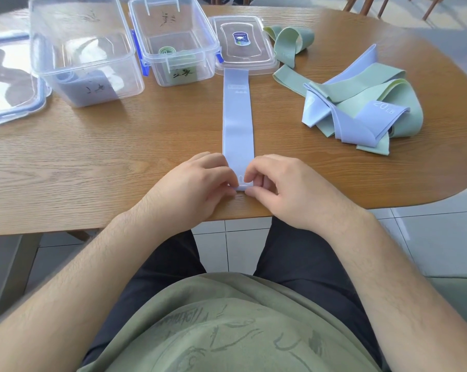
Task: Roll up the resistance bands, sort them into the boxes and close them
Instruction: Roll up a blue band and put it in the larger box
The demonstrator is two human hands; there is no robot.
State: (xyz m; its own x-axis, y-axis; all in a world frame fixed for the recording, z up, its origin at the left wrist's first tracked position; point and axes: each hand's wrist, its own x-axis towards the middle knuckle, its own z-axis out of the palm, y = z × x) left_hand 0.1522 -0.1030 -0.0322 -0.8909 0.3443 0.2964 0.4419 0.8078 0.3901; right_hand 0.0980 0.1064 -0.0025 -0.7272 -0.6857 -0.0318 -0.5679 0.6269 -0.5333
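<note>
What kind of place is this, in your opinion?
Probably a dining room at home: a wooden table, wooden chair legs behind it, and a pale tiled floor.

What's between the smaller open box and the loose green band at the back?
In the head view, a clear lid lies flat there, between the smaller box and the green band.

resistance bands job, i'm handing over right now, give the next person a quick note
Left hand and right hand both pinch the near end of the purple band, laid out flat, roll barely begun.
Done: a green roll in the middle box; what looks like a purple roll in the left box.
Left: finish this roll, roll the loose green band and the pile, sort them, snap on the left lid and right lid.
</note>
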